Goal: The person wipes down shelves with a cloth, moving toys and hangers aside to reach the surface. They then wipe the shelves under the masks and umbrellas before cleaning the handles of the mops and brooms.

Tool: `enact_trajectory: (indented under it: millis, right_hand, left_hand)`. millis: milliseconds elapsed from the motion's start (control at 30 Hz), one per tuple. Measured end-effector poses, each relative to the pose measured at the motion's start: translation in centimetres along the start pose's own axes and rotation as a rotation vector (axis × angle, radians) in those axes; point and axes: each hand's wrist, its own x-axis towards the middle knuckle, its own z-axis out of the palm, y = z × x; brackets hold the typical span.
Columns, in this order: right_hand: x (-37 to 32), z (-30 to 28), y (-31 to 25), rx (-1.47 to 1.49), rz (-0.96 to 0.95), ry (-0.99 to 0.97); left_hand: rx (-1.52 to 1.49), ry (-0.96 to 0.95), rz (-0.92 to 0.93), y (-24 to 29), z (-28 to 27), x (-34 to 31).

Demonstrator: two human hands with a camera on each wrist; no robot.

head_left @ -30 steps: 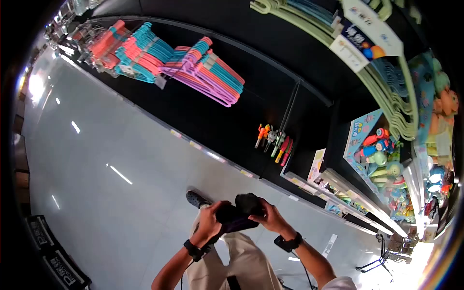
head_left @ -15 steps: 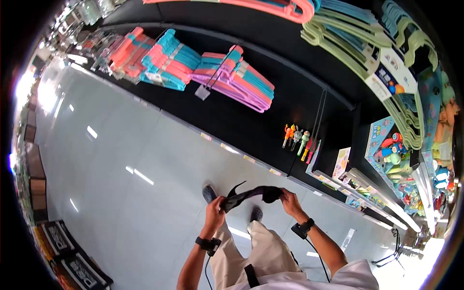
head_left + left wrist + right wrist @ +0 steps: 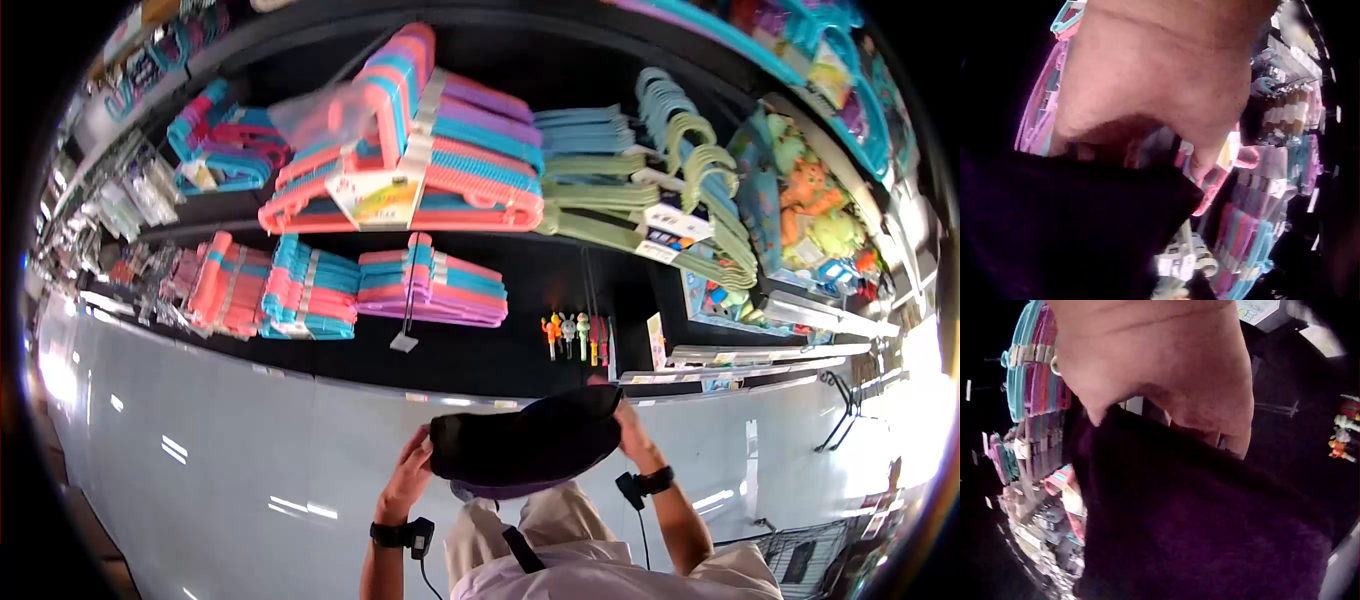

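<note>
A dark, black-to-purple soft cloth piece (image 3: pixel 528 440) is stretched between the two hands in front of the body. My left hand (image 3: pixel 408 475) pinches its left end. At its upper right corner my right hand (image 3: pixel 632 435) holds the other end. In the left wrist view the cloth (image 3: pixel 1072 231) hangs below the left hand (image 3: pixel 1154 81), its edge hiding some fingertips. The right wrist view shows purple fabric (image 3: pixel 1210 519) spread beneath the right hand (image 3: pixel 1160 369), thumb at one side of its top edge.
Coral, blue and purple hangers (image 3: pixel 470 165) hang on the black display ahead, with green hangers (image 3: pixel 600 195) beside them. Small character-topped sticks (image 3: pixel 570 335) hang lower down. Plush toys (image 3: pixel 815 200) fill the right side. A wire shopping cart (image 3: pixel 810 555) stands behind at right.
The cloth was bunched, then drawn out into a narrow curved band, and now spreads wide between the hands. The head view has tilted up, showing more of the hanger display.
</note>
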Motion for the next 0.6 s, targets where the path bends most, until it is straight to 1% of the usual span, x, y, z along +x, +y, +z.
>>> enact_trajectory:
  millis: [33, 67, 100, 133, 167, 233, 267, 300, 333, 367, 400, 433, 467, 500, 533, 567, 600]
  right_hand:
    - [-0.7, -0.9, 1.8, -0.513, -0.143, -0.030]
    - [0.0, -3.1, 6.0, -0.505, 0.095, -0.047]
    - [1.1, -4.7, 8.8, -0.494, 0.328, -0.068]
    - [0.6, -2.8, 7.8, -0.598, 0.374, -0.029]
    - [-0.2, -0.6, 6.8, -0.702, 0.429, 0.011]
    - [1.2, -1.6, 10.3, -0.661, 0.289, -0.101]
    - [0.2, 1.0, 7.1, -0.561, 0.359, 0.003]
    - [2.5, -1.4, 9.0, -0.347, 0.345, -0.117]
    - [3.2, -1.2, 8.9, -0.506, 0.178, 0.021]
    - [3.6, -0.8, 8.9, -0.655, 0.000, 0.164]
    - [3.6, -1.5, 8.1, -0.697, -0.140, 0.127]
    - [2.5, -0.1, 4.8, -0.738, -0.280, 0.093]
    - [3.2, -0.8, 4.7, -0.403, -0.286, -0.053]
    - [4.3, -1.1, 4.8, -0.404, -0.307, -0.063]
    - [5.1, -1.5, 5.2, -0.598, -0.368, -0.053]
    - [5.7, -2.3, 6.8, -0.790, -0.422, -0.032]
    - [7.5, -4.5, 9.9, -0.761, -0.203, -0.018]
  left_hand:
    - [0.050, -0.020, -0.008, -1.3, -1.6, 1.0]
    - [0.242, 0.086, -0.173, -3.2, -3.7, 1.1]
    - [0.434, 0.197, -0.326, -5.3, -5.7, 0.9]
    - [0.511, 0.246, -0.297, -7.0, -5.9, 0.9]
    - [0.482, 0.146, -0.001, -9.2, -7.6, 1.3]
    - [0.591, 0.109, 0.027, -9.7, -8.1, 2.0]
    - [0.646, 0.199, 0.117, -9.2, -7.2, 2.2]
    - [0.704, 0.289, 0.207, -8.5, -6.4, 2.9]
    - [0.515, 0.331, 0.073, -6.1, -4.0, 2.5]
    - [0.477, 0.347, 0.138, -6.6, -5.3, 3.3]
    - [0.533, 0.340, 0.213, -5.6, -4.7, 3.2]
    - [0.586, 0.331, 0.287, -3.7, -2.7, 2.6]
    - [0.640, 0.367, 0.290, -1.9, -0.2, 1.8]
    - [0.656, 0.404, 0.299, -1.9, 0.3, 1.9]
    - [0.555, 0.410, 0.287, -2.5, 0.2, 2.3]
    - [0.456, 0.409, 0.266, -3.3, -0.3, 2.8]
    - [0.527, 0.447, 0.275, -3.0, 0.0, 2.7]
